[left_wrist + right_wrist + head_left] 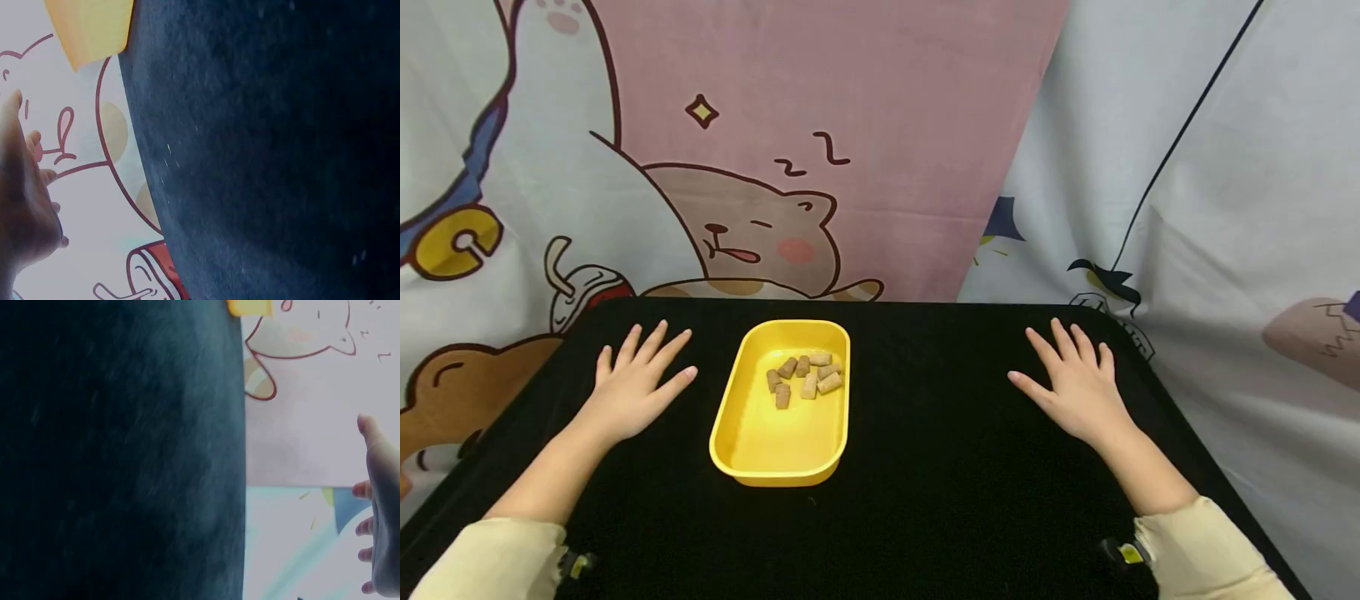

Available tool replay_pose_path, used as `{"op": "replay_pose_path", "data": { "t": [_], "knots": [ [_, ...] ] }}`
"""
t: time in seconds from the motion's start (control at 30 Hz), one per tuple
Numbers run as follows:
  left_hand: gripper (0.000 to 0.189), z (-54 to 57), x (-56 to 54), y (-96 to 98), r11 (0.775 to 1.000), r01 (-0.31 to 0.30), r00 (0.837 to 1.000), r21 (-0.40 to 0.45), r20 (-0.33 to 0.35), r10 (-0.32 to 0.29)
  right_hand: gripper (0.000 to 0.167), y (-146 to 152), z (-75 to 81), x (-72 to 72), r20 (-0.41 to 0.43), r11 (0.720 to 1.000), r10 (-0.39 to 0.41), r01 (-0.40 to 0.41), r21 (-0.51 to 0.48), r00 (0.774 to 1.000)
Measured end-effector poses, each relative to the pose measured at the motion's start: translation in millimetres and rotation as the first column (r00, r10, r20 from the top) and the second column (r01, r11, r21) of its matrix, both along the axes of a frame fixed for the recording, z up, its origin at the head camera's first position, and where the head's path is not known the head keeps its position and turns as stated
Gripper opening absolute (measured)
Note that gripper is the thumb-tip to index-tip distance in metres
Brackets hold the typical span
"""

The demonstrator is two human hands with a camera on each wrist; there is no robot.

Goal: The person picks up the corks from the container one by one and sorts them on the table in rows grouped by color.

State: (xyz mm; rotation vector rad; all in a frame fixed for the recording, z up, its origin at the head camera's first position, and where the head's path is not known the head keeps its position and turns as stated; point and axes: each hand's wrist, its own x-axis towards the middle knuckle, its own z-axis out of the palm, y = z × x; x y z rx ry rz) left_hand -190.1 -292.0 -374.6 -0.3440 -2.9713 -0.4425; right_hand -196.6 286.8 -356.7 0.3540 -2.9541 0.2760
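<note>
A yellow tray [760, 450] with rounded corners lies left of the middle on the black table. In its far half sit several small tan and brown chunks [782, 395], short and roughly cylindrical. My left hand [631, 390] is to the left of the tray, palm down with fingers spread, holding nothing. Well to the right of the tray, my right hand [1078, 390] has its fingers spread too and holds nothing. In the left wrist view the left hand [28, 200] shows at the left edge; the right hand [384, 500] shows at the right edge of its own wrist view.
The black cloth-covered table [925, 517] ends at a straight far edge. Behind it hangs a pink and white curtain [925, 125] printed with cartoon animals. Each cream sleeve [1210, 550] has a small dark device [1123, 552] at the cuff.
</note>
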Motion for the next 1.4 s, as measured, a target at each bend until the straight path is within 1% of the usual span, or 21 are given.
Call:
{"op": "replay_pose_path", "data": {
  "t": [0.13,0.27,0.37,0.47,0.57,0.67,0.77,0.83,0.9,0.97,1.07,1.17,1.27,1.4],
  "knots": [
    [0.065,0.4,1.1,4.8,0.998,0.023,1.0,0.052,-0.013,-0.023,0.079,-13,6.3,2.4,-0.024,1.0,0.01,-0.011,-0.028,1.0],
    [0.064,-0.5,1.0,9.8,0.991,0.054,0.998,0.122,-0.034,-0.05,0.078,-29,13.3,5.1,-0.076,0.998,0.031,-0.035,-0.054,0.997],
    [0.063,-3.6,0.7,13.9,0.978,0.084,0.996,0.19,-0.049,-0.076,0.076,-42,17.5,7.4,-0.119,0.995,0.059,-0.068,-0.073,0.991],
    [0.061,-7.5,0.2,17.7,0.956,0.117,0.993,0.27,-0.056,-0.105,0.074,-56,20.3,9.8,-0.153,0.989,0.089,-0.105,-0.1,0.984],
    [0.059,-10.9,0.0,21.5,0.924,0.145,0.989,0.353,-0.045,-0.138,0.072,-70,21.8,11.4,-0.185,0.982,0.118,-0.142,-0.124,0.976],
    [0.059,-14.3,0.2,25.5,0.891,0.153,0.986,0.427,-0.011,-0.164,0.071,-85,22.2,12.2,-0.223,0.973,0.148,-0.182,-0.142,0.964],
    [0.059,-16.6,1.5,30.1,0.864,0.129,0.984,0.487,0.045,-0.172,0.069,-99,21.5,12.6,-0.262,0.961,0.18,-0.227,-0.16,0.948],
    [0.059,-17.3,2.6,32.7,0.841,0.11,0.981,0.529,0.077,-0.176,0.068,-108,20.8,13.1,-0.283,0.951,0.2,-0.255,-0.172,0.938],
    [0.059,-19.3,2.9,34.7,0.815,0.11,0.978,0.568,0.084,-0.19,0.068,-118,20.6,14.3,-0.298,0.944,0.214,-0.276,-0.184,0.93],
    [0.058,-22.5,2.4,35.8,0.781,0.115,0.974,0.614,0.086,-0.212,0.067,-127,19.9,15.0,-0.309,0.934,0.229,-0.298,-0.198,0.923],
    [0.057,-30.1,0.9,36.2,0.733,0.134,0.963,0.668,0.086,-0.254,0.065,-141,18.8,15.2,-0.314,0.92,0.249,-0.325,-0.219,0.916],
    [0.055,-37.3,1.7,35.3,0.688,0.125,0.952,0.715,0.109,-0.286,0.063,-154,16.6,13.8,-0.321,0.901,0.28,-0.363,-0.237,0.905],
    [0.054,-44.6,2.9,34.1,0.654,0.125,0.943,0.746,0.114,-0.312,0.061,-167,14.1,12.7,-0.326,0.882,0.314,-0.401,-0.248,0.892],
    [0.053,-52.3,3.1,33.9,0.627,0.131,0.934,0.768,0.117,-0.339,0.058,-181,11.3,10.8,-0.316,0.859,0.352,-0.438,-0.265,0.881]
  ]
}}
